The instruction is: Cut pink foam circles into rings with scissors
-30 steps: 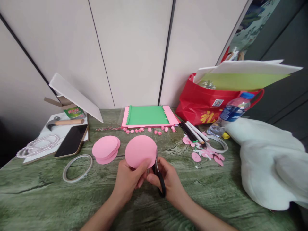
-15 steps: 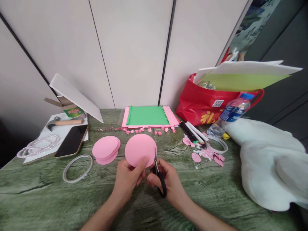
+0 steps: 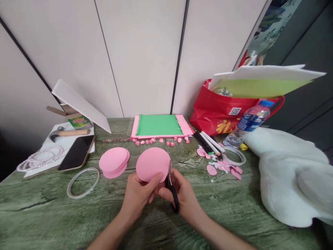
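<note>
A pink paper circle [image 3: 153,163] is pinched in my left hand [image 3: 140,192], the thumb lying over its lower edge. My right hand [image 3: 183,192] is closed around black-handled scissors [image 3: 172,191], whose blades point upward along the circle's right edge. Both hands are held close together above the table, and the fingers under the paper are partly hidden. Left of them lies a stack of pink paper circles [image 3: 113,160]. Pink paper scraps [image 3: 212,169] are scattered to the right of my right hand.
Tape rolls lie left [image 3: 70,189] and right [image 3: 241,159]. Behind the hands are a green sheet [image 3: 160,125] and small pink pieces [image 3: 161,140]. Markers [image 3: 208,142], a bottle [image 3: 252,119], a red bag [image 3: 205,111] and a white plush [image 3: 283,173] stand right; a phone [image 3: 76,152] and hammer [image 3: 74,132] lie left.
The pink circle has shifted slightly right and down, and its right edge has turned a little against the scissor blades. Both hands keep their hold.
</note>
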Demonstrator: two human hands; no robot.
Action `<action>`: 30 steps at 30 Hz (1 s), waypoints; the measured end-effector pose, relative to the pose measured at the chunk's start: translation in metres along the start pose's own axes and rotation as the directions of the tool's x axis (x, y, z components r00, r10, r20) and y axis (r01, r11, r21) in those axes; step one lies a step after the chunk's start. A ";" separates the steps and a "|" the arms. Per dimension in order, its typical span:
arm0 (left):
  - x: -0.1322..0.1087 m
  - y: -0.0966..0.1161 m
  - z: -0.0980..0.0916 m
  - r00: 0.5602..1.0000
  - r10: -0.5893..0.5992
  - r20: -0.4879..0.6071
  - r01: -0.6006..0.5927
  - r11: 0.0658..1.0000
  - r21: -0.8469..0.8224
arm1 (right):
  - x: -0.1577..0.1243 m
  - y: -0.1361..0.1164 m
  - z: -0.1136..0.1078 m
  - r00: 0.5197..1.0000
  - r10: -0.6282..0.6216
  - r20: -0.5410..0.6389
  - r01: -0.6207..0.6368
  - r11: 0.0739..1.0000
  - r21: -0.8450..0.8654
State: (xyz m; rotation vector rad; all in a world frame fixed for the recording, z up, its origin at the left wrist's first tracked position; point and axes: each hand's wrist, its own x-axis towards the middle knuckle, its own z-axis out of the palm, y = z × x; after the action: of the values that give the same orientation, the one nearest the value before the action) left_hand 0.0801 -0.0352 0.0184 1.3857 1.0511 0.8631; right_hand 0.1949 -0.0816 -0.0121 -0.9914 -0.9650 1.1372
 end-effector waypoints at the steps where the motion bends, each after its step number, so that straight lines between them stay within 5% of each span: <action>1: 0.000 0.000 0.000 1.000 0.001 0.007 -0.001 1.000 -0.011 | 0.000 -0.001 0.000 1.000 0.003 0.000 -0.003 1.000 -0.002; 30: 0.002 0.004 0.002 0.998 -0.022 -0.052 0.015 0.989 -0.146 | 0.001 -0.001 -0.001 0.998 0.059 -0.019 -0.060 0.997 -0.038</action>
State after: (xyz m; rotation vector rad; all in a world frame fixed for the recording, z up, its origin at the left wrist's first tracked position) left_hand 0.0826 -0.0337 0.0219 1.2346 1.0188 0.9487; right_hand 0.1960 -0.0812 -0.0117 -1.0653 -0.9518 1.1614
